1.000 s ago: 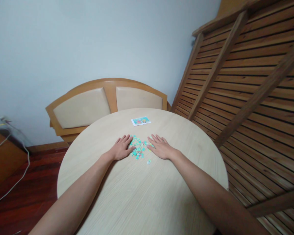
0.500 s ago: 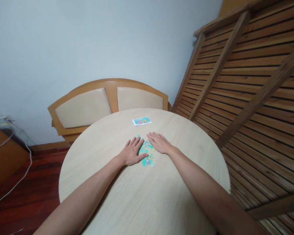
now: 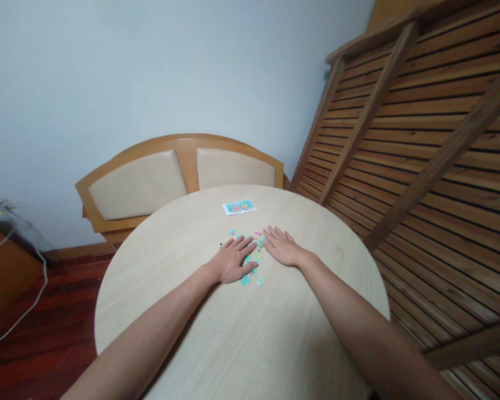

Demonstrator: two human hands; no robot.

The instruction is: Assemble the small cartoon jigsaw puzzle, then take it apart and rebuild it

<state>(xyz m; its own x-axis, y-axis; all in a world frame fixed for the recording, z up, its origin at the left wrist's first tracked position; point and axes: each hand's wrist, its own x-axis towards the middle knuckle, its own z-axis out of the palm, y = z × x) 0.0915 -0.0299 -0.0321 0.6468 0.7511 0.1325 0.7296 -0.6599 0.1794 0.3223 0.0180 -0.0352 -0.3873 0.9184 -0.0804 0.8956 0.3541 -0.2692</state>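
Note:
Small jigsaw puzzle pieces (image 3: 259, 256), mostly turquoise with pink, yellow and white bits, lie loose in the middle of the table. My left hand (image 3: 232, 262) rests palm down over part of them, fingers outstretched, so the pieces beneath it are hidden. To their right, my right hand (image 3: 281, 247) also lies flat with its fingers spread, the fingertips touching the edge of the scatter. Beyond both hands is a turquoise picture card (image 3: 239, 207) with cartoon figures and a white border.
The round pale wooden table (image 3: 216, 344) fills the foreground. Behind it stands a padded wooden headboard (image 3: 139, 183) against the wall. A slatted wooden frame (image 3: 400, 144) leans at the right. A white cable (image 3: 45, 278) hangs down at the left.
My left hand has slid right over the puzzle pieces, which have shifted right and spread around it. My right hand moved slightly, ending a little farther right.

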